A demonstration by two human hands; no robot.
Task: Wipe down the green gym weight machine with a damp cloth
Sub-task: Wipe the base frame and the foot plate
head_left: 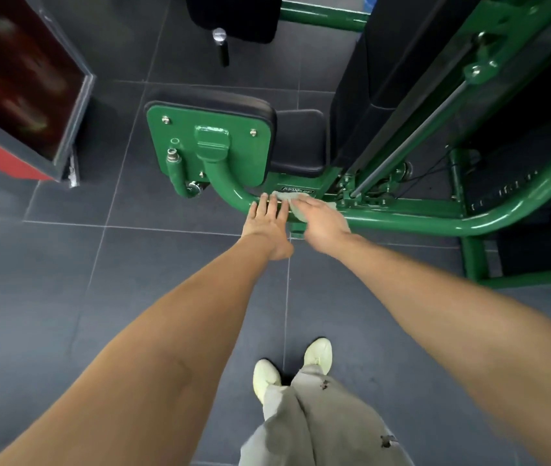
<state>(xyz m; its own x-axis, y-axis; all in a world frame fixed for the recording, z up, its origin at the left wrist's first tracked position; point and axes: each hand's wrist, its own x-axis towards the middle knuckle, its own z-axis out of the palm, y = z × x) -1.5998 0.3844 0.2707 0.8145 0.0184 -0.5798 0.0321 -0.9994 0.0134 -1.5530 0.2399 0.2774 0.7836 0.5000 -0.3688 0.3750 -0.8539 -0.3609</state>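
Left hand: my left hand (265, 225) lies flat, fingers straight and spread, fingertips resting on the green tube of the machine, just left of the cloth. It holds nothing.
Right hand: my right hand (323, 219) presses palm-down on the cloth, fingers stretched out rather than curled round it.
Cloth: the pale cloth (288, 199) lies on the low green frame tube (401, 223), mostly under my right hand; a crumpled edge shows beyond my fingertips, just beside a small black label plate (297, 190).
Machine: the green gym weight machine (509, 210) fills the right side of the view. Its bent tube rises to a green back plate (213, 146) carrying a black pad (220, 100); a black seat (299, 142) sits just right of that plate.
Machine, right side: a grey guide rod (411, 132) slopes down toward a cluster of bolts near the frame tube, with dark panels behind it.
Floor: dark grey tiles (65, 264) with pale joints.
Me: grey trousers (321, 422) and pale shoes (317, 353) stand below my arms, well apart from the machine.
Left edge: a red and grey cabinet (22, 95), blurred.
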